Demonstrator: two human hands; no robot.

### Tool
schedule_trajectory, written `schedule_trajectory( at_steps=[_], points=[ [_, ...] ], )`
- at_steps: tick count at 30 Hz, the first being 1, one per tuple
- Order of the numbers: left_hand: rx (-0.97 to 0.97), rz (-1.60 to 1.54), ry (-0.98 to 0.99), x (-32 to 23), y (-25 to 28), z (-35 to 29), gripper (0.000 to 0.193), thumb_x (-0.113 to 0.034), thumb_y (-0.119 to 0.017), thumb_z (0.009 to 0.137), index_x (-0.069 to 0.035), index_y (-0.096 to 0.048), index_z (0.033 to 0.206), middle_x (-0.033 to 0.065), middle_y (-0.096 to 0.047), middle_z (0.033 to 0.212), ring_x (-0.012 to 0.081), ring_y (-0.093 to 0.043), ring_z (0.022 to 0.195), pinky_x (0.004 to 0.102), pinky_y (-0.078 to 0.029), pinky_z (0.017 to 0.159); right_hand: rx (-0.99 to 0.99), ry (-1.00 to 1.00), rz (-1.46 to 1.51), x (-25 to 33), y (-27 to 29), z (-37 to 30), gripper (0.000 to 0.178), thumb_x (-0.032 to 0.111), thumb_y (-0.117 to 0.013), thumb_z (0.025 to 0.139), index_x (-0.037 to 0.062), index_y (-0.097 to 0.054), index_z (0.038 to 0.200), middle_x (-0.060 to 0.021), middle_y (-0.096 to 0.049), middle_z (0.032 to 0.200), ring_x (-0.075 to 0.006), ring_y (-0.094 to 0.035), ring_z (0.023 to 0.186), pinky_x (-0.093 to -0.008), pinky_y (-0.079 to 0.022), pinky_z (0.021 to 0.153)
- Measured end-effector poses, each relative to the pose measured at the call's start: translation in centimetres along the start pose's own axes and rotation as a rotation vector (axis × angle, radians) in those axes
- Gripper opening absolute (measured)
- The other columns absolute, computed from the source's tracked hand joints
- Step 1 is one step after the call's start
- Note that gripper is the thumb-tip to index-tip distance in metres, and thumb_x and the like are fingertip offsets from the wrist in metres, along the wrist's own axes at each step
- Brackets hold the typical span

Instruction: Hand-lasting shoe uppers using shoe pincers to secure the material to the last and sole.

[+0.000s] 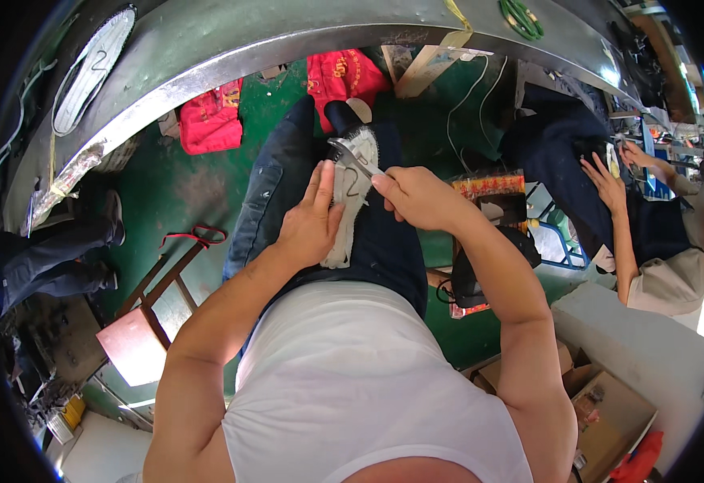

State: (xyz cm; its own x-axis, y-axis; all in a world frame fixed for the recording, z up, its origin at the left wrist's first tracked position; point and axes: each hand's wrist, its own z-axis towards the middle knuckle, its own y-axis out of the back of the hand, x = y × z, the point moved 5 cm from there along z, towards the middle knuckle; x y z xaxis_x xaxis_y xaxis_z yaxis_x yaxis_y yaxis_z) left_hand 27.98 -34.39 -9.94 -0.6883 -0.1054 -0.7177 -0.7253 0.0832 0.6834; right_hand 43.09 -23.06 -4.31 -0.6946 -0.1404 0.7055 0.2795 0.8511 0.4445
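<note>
A long white shoe-sole-shaped piece (347,211) with a ragged edge and a dark handwritten mark lies lengthwise over my lap. Along its left side, my left hand (313,221) rests with fingers stretched out flat and the thumb apart, pressing on the piece. My right hand (413,196) is closed round the handle end of a silver metal hand tool (355,153). Its broad, curved head lies across the upper part of the sole piece; I cannot make out its exact kind. Part of its handle is hidden in my fist.
A metal bench (287,28) curves across the front, bearing a similar white sole piece (94,68) and a green coil (521,18). Red cloth bundles (211,119) lie below. A stool (142,342) stands left, a black bag (489,274) right. A co-worker's hands (607,183) work at far right.
</note>
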Motion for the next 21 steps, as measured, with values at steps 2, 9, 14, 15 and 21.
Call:
schedule_trajectory(
  at_steps=[2,9,14,15,21],
  points=[
    [-0.039,-0.059,0.020,0.4,-0.3,-0.1,0.076,-0.022,-0.052,0.097,-0.003,-0.007,0.155,0.0337,-0.033,0.149,0.0494,-0.057,0.113,0.0479,-0.052,0.090,-0.147,0.128,-0.131,-0.7,-0.9,0.4,0.049,0.039,-0.043,0.103,-0.0041,-0.060,0.086,-0.0249,-0.064,0.080,-0.0436,-0.063,0.079,-0.0478,-0.048,0.073],
    [-0.032,-0.082,0.122,0.4,-0.5,0.0,0.084,-0.029,-0.055,0.097,0.008,-0.004,0.151,0.0284,-0.035,0.150,0.0452,-0.052,0.123,0.0450,-0.044,0.101,-0.242,0.204,-0.160,-0.6,-1.1,0.0,0.039,0.034,-0.047,0.102,-0.0027,-0.057,0.093,-0.0231,-0.065,0.078,-0.0438,-0.063,0.080,-0.0472,-0.049,0.071],
    [0.031,-0.125,0.205,0.9,-0.5,-0.1,0.085,-0.034,-0.056,0.096,0.004,-0.006,0.153,0.0299,-0.037,0.149,0.0462,-0.051,0.123,0.0462,-0.044,0.101,-0.234,0.137,-0.220,-0.8,-2.3,-1.2,0.043,0.037,-0.047,0.101,-0.0042,-0.056,0.093,-0.0270,-0.065,0.083,-0.0462,-0.063,0.082,-0.0534,-0.048,0.074],
    [0.039,-0.120,0.231,0.8,-0.5,-0.2,0.087,-0.032,-0.059,0.094,0.003,-0.006,0.153,0.0301,-0.036,0.148,0.0450,-0.050,0.126,0.0448,-0.042,0.103,-0.286,0.228,-0.163,-1.0,-3.0,-1.9,0.042,0.037,-0.048,0.101,-0.0040,-0.057,0.093,-0.0263,-0.065,0.082,-0.0452,-0.064,0.082,-0.0527,-0.049,0.073],
    [0.246,-0.602,0.125,2.2,0.1,-1.2,0.101,-0.014,-0.066,0.090,-0.004,0.011,0.154,0.0249,-0.021,0.157,0.0307,-0.030,0.143,0.0344,-0.027,0.115,-0.183,0.124,-0.375,-2.2,-5.3,-3.0,0.040,0.036,-0.049,0.100,-0.0027,-0.058,0.095,-0.0238,-0.067,0.084,-0.0428,-0.065,0.080,-0.0506,-0.051,0.071]
  ],
)
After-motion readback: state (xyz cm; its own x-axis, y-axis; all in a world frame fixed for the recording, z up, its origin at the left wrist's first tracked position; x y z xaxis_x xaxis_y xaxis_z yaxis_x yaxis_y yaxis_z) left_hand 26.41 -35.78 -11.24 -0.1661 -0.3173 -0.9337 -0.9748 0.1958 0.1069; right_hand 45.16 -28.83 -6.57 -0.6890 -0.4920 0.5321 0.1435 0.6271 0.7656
